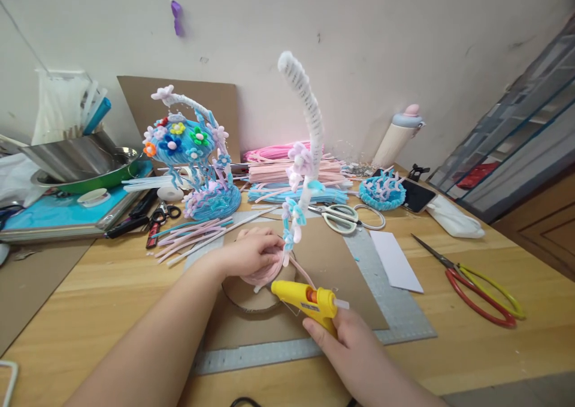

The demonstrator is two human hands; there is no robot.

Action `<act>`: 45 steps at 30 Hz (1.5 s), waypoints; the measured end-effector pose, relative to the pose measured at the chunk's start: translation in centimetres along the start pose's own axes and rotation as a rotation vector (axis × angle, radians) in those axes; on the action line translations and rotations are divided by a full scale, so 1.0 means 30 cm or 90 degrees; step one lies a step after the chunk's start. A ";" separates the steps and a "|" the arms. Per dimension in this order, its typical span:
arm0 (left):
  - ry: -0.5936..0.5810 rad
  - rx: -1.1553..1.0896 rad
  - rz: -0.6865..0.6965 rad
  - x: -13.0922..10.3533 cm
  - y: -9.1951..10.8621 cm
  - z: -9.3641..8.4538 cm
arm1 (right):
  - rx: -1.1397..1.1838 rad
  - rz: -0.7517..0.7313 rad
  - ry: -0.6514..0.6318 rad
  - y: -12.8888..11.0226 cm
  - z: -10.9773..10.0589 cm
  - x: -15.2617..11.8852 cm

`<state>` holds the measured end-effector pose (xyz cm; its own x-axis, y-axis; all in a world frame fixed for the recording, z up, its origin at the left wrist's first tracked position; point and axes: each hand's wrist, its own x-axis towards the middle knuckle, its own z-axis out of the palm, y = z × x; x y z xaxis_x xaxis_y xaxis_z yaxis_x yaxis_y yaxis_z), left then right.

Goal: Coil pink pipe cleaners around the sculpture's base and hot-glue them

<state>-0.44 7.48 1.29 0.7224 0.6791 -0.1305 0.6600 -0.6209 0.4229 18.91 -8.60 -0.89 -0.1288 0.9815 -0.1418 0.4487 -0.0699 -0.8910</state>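
My right hand (348, 338) grips a yellow glue gun (305, 299), its nozzle end beside a pink coiled base (265, 273). My left hand (254, 251) rests on that coil, fingers bent over its upper edge. The coil lies on a round cardboard piece (251, 299) over a larger cardboard sheet (354, 293). From the coil rises a curved white fuzzy stem (309, 108) with pale purple flowers (300, 160) and light blue pieces (294, 212). A loose pink strip (303, 272) runs from the coil toward the glue gun.
A finished-looking blue flowered piece (211, 197) stands back left, near small black scissors (166, 212). Pink and blue stem bundles (296, 179) lie behind. Red-and-yellow scissors (476, 287), a white card (395, 262), a phone (417, 196) and a bottle (395, 134) are at right.
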 end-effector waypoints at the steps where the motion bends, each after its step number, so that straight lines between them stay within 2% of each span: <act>1: 0.000 0.000 -0.001 -0.001 0.002 -0.001 | -0.002 0.000 0.000 -0.001 0.002 0.000; 12: -0.003 -0.007 -0.001 -0.003 0.012 -0.006 | -0.027 -0.015 -0.028 -0.018 0.017 -0.001; 21: 0.001 -0.015 -0.005 -0.005 0.012 -0.007 | -0.027 -0.170 -0.070 -0.018 0.005 -0.020; 23: 0.004 -0.016 -0.008 -0.008 0.014 -0.007 | 0.032 -0.126 -0.008 -0.004 -0.004 -0.038; 25: 0.006 -0.018 -0.008 -0.011 0.015 -0.006 | 0.138 -0.011 0.085 0.019 -0.024 -0.053; 27: 0.010 -0.021 -0.008 -0.013 0.017 -0.006 | 0.288 0.089 0.144 0.049 -0.059 -0.053; 30: 0.018 -0.024 -0.010 -0.015 0.020 -0.013 | 0.472 0.121 0.221 0.092 -0.131 -0.014; 33: 0.027 -0.026 -0.009 -0.023 0.021 -0.030 | 0.517 0.127 0.235 0.124 -0.206 0.052; 36: 0.026 -0.019 -0.005 -0.050 0.022 -0.050 | 0.404 0.106 0.197 0.139 -0.277 0.103; 38: 0.020 -0.008 -0.013 -0.079 0.025 -0.055 | 0.205 0.063 0.188 0.136 -0.319 0.113; 40: 0.001 0.013 -0.028 -0.110 0.028 -0.049 | 0.031 0.019 0.221 0.120 -0.344 0.107; 43: -0.061 0.057 -0.040 -0.149 0.033 -0.034 | -0.062 -0.026 0.265 0.071 -0.318 0.090; 45: -0.085 0.073 -0.049 -0.165 0.037 -0.030 | -0.091 -0.064 0.225 0.030 -0.257 0.092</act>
<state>-3.49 3.77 3.20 0.6843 0.6733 -0.2800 0.7285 -0.6146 0.3027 25.76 -4.58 1.24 0.1240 0.9847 0.1223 0.5709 0.0300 -0.8205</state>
